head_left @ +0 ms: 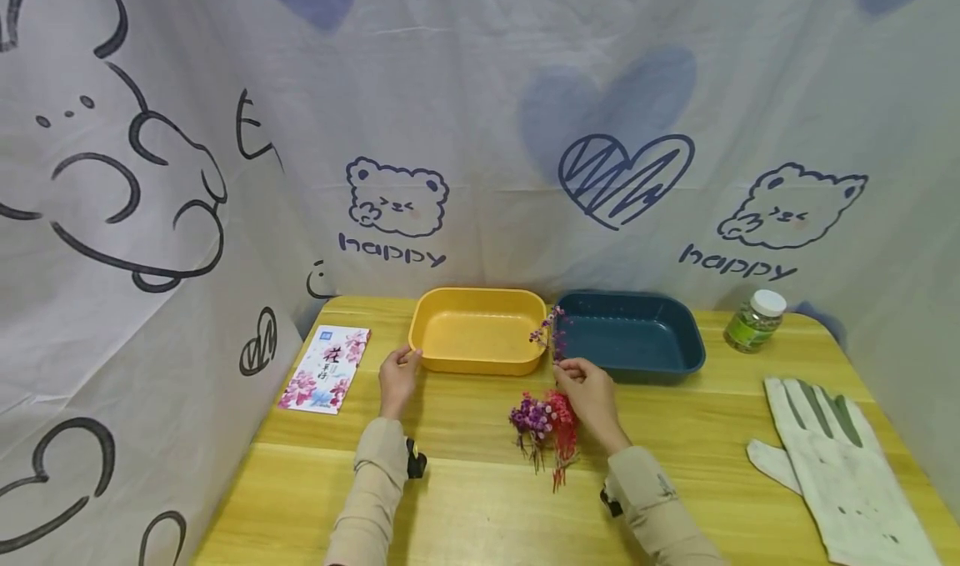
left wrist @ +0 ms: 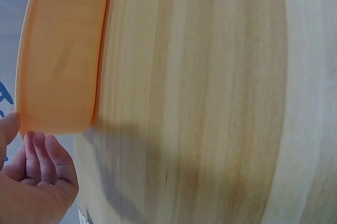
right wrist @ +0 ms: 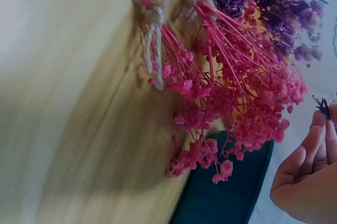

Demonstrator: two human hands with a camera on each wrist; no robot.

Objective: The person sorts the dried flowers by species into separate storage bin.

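My left hand (head_left: 398, 380) is at the near left corner of the yellow plastic tray (head_left: 480, 366). In the left wrist view its thumb and fingers (left wrist: 54, 163) pinch the tray's corner. Between the thumb and fingertips of my right hand (head_left: 592, 395) is the stem end of a purple dried flower sprig (head_left: 557, 323). The sprig stands up over the neighbouring rims of the yellow tray and the dark blue tray (head_left: 630, 374). Just below that hand, bundles of purple dried flowers (head_left: 532, 416) and pink dried flowers (head_left: 562, 420) lie on the table, some stems tied with twine (right wrist: 154, 16).
A flower-printed packet (head_left: 326, 370) lies at the table's left. Toward the back right stands a jar with a white lid (head_left: 755, 323). White and green work gloves (head_left: 843, 474) rest along the right side. A printed curtain (head_left: 487, 132) hangs behind the wooden table (head_left: 487, 499).
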